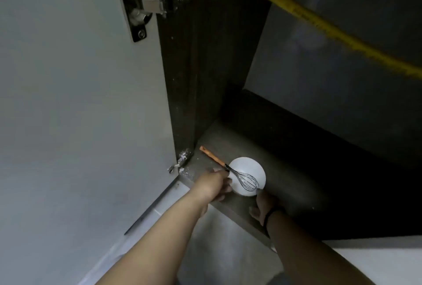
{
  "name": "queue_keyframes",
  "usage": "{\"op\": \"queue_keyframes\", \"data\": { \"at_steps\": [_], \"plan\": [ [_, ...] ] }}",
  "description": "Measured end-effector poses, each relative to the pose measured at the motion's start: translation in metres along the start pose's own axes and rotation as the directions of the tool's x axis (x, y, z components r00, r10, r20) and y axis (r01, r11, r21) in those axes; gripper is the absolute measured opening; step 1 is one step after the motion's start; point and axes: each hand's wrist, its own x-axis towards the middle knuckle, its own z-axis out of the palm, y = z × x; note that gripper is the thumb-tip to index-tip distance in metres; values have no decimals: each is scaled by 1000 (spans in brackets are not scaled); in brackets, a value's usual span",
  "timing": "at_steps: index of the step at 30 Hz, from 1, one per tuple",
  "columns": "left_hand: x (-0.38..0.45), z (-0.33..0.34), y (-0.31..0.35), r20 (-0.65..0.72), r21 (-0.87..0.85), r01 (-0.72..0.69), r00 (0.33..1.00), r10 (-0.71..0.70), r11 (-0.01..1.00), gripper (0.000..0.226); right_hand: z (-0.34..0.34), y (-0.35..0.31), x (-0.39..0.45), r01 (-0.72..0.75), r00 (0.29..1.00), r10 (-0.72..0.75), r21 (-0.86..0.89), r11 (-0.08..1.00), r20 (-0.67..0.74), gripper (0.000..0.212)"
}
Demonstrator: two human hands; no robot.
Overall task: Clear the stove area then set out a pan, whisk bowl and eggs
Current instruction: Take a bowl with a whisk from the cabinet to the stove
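One whisk (242, 176) in white bowl (249, 166)

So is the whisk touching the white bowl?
Touching. The head view shows the whisk with its wire head lying inside the white bowl and its handle leaning over the rim.

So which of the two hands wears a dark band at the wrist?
The right hand, at the white bowl's lower right edge, has a dark band around its wrist. The left hand, by the whisk handle, has a bare wrist.
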Motion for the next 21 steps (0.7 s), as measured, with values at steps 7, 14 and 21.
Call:
{"op": "queue_keyframes", "data": {
  "at_steps": [7,14,21],
  "plan": [
    [-7,-1,6,-15,-60,-45,999,44,997,11,15,18,15,-5,996,-19,269,963,86,41],
    [-13,-6,7,35,-78,-64,997,67,995,12,20,18,28,-12,998,-7,309,951,61,47],
    [-8,-18,4,-3,-112,-62,998,62,992,11,26,14,42,26,999,-38,291,956,37,56]
  ]
}}
